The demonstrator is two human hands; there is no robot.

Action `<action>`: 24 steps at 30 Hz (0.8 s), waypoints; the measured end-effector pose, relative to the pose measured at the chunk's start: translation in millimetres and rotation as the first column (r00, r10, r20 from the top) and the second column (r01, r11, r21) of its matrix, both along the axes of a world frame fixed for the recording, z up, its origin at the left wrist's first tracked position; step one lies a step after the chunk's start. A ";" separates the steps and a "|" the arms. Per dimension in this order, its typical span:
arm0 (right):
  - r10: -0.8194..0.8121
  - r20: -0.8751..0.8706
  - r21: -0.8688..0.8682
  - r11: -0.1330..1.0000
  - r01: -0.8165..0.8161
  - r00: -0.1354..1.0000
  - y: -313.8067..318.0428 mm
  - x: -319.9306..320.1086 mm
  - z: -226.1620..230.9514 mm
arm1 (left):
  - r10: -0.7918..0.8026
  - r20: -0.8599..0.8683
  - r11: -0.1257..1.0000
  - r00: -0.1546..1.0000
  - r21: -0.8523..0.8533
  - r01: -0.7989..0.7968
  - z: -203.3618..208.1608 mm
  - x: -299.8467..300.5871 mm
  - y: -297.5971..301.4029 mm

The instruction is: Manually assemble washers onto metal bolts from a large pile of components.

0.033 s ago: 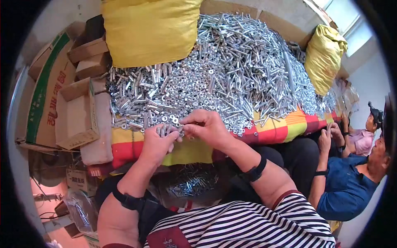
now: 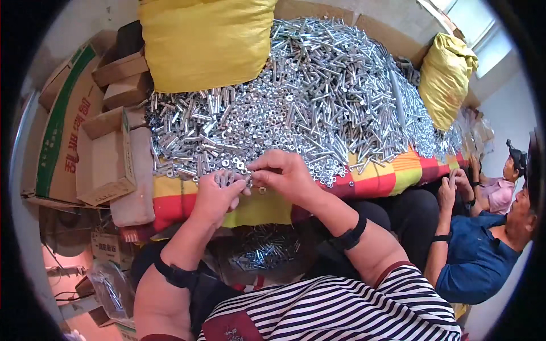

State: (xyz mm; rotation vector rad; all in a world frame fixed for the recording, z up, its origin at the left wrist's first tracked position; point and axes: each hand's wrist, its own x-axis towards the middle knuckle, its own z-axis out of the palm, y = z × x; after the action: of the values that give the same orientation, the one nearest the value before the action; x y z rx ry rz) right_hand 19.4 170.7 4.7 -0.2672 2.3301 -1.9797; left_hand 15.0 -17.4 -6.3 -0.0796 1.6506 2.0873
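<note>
My left hand (image 2: 215,198) is closed around several small silvery metal fasteners (image 2: 224,178), at the front edge of a large pile of metal hardware (image 2: 335,85). Whether these are bolts or sleeves is too small to tell. Thumb and forefinger of my right hand (image 2: 289,179) pinch together right beside the left fingertips; what sits between them is mostly hidden. Loose washers and nuts (image 2: 239,163) lie just beyond both hands. A checkered red and yellow cloth (image 2: 369,184) runs under the pile's near edge.
A yellow sack (image 2: 205,45) lies on the pile's far left; another yellow sack (image 2: 449,79) stands far right. Cardboard boxes (image 2: 105,156) are stacked at left. Below the table edge is a container of bolts (image 2: 264,250). Co-workers sit at right, the nearest in a blue shirt (image 2: 475,256).
</note>
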 end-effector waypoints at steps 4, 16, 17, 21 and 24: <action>-0.001 -0.193 0.025 1.000 0.006 0.981 6.2 4.5 -3.8 | -0.115 0.283 0.974 0.952 0.223 0.051 0.3 -6.0 -3.0; -0.068 -0.038 -0.098 0.993 0.064 0.997 4.7 2.1 -3.8 | -0.233 0.203 0.959 0.951 0.207 0.191 8.8 -21.8 -4.4; -0.066 -0.037 -0.098 0.993 0.062 0.997 2.1 2.1 -2.0 | -0.208 0.177 0.969 0.962 0.169 0.178 10.3 -20.8 -4.1; -0.063 0.073 -0.065 0.996 0.068 0.995 -4.9 -1.6 -2.8 | -0.170 0.093 0.984 0.981 0.076 0.163 8.5 -19.4 -7.3; -0.013 0.053 0.056 0.998 0.010 0.999 -6.8 -7.7 0.0 | -0.129 -0.014 0.991 0.992 0.016 0.129 3.9 -18.6 -8.3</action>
State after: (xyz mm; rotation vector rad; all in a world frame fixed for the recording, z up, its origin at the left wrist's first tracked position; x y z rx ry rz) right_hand 11.8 163.9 4.6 -0.1951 2.3550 -1.8987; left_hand -3.6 -25.7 -2.4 0.0456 1.6010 2.0084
